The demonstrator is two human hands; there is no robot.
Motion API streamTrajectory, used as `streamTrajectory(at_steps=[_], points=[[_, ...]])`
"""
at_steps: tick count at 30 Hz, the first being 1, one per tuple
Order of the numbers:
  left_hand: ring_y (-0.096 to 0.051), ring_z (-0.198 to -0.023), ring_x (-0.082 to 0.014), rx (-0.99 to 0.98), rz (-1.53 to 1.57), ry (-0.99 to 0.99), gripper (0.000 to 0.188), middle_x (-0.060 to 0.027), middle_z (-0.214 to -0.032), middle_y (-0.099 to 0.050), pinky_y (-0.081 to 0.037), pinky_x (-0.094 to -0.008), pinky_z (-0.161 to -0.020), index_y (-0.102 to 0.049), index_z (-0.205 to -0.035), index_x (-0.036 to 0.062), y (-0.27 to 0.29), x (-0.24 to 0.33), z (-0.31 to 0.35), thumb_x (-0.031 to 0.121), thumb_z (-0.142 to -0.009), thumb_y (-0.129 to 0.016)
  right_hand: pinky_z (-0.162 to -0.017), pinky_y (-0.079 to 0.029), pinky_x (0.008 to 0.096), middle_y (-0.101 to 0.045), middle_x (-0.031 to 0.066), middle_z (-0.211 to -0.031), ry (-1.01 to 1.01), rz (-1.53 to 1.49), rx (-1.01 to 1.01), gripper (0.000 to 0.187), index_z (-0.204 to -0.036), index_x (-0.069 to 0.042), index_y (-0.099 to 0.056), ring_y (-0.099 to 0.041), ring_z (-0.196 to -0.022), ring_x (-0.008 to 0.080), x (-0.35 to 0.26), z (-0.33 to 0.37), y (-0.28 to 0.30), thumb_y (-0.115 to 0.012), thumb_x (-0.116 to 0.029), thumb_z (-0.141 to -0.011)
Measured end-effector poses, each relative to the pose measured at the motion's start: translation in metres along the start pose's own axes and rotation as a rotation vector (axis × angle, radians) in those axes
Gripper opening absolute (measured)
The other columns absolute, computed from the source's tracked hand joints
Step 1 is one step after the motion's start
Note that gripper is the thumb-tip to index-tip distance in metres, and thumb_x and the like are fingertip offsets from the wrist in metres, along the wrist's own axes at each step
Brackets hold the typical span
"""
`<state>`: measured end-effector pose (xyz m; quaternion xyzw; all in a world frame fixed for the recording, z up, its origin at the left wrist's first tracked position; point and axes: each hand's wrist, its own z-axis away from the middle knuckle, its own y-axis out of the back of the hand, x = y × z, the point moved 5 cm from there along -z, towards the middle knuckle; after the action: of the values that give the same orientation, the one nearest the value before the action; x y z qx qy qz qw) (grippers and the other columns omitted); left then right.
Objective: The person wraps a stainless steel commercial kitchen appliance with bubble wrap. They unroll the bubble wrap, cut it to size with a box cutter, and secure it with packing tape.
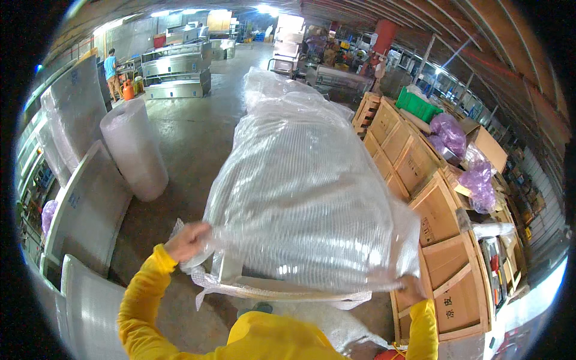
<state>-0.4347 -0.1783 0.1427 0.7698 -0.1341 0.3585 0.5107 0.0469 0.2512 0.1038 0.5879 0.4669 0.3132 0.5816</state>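
Plastic wrap (pixel 306 198) clenched in L grip (pixel 188 241) & R grip (pixel 411 289), nr dark-printed crate (pixel 451 282).

Clear bubble-wrap sheet (pixel 306 186) – glossy, creased, spread wide at near edge – draped lengthwise over a long item (pixel 229 267).

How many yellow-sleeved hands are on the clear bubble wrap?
2: on the bubble wrap, the left hand at the near left edge and the right hand at the near right corner.
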Motion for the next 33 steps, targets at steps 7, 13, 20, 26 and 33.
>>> streamTrajectory(at_steps=[7, 13, 20, 26, 33], points=[[-0.063, -0.1, -0.0339, -0.806, -0.506, 0.355, 0.057, -0.0195, -0.102, -0.068, -0.048, -0.043, -0.089, -0.064, -0.111, 0.003, 0.029, -0.001, 0.036, 0.046, -0.075, -0.073, -0.079, -0.051, 0.0426, -0.069, 0.0175, -0.088, -0.353, -0.233, -0.762, 0.048, -0.097, -0.007, -0.071, -0.066, -0.085, 0.0329, 0.02, 0.025, 0.017, -0.071, -0.05, -0.075], [-0.063, -0.096, -0.0372, -0.411, -0.967, 0.119, 0.045, -0.0209, -0.1, -0.067, -0.048, -0.048, -0.086, -0.066, -0.106, 0.003, 0.152, 0.028, -0.177, 0.04, -0.08, -0.066, -0.081, -0.052, 0.0454, -0.068, 0.0197, -0.099, -0.203, 0.438, 0.21, 0.046, -0.104, -0.008, -0.068, -0.066, -0.092, 0.036, 0.008, -0.197, 0.251, -0.063, -0.047, -0.08], [-0.062, -0.09, -0.044, 1.437, -1.019, -0.646, 0.03, -0.0259, -0.091, -0.065, -0.05, -0.0487, -0.08, -0.062, -0.106, 0.0023, 0.392, 0.327, -0.171, 0.02, -0.082, -0.064, -0.087, -0.05, 0.0495, -0.065, 0.0193, -0.112, -0.361, 0.566, 1.603, 0.044, -0.123, -0.015, -0.06, -0.062, -0.102, 0.0408, 0.007, -0.152, 0.582, -0.059, -0.038, -0.084], [-0.063, -0.106, -0.0337, 0.852, -1.313, -0.131, 0.05, -0.0153, -0.126, -0.06, -0.05, -0.0402, -0.09, -0.055, -0.127, 0.0068, 0.326, 0.281, -0.083, 0.041, -0.09, -0.059, -0.088, -0.051, 0.041, -0.062, 0.012, -0.12, -0.157, 0.726, 1.125, 0.041, -0.118, -0.015, -0.061, -0.062, -0.103, 0.0331, 0.05, -0.094, 0.473, -0.068, -0.013, -0.078], [-0.063, -0.103, -0.0312, 0.559, -1.225, -0.137, 0.04, -0.0089, -0.122, -0.062, -0.052, -0.0403, -0.087, -0.064, -0.114, 0.0155, 0.193, 0.206, -0.007, 0.014, -0.074, -0.068, -0.091, -0.049, 0.0423, -0.06, 0.0141, -0.121, -0.003, 0.505, 0.685, 0.046, -0.114, -0.013, -0.063, -0.06, -0.105, 0.0346, 0.099, -0.074, 0.299, -0.069, -0.004, -0.069]])
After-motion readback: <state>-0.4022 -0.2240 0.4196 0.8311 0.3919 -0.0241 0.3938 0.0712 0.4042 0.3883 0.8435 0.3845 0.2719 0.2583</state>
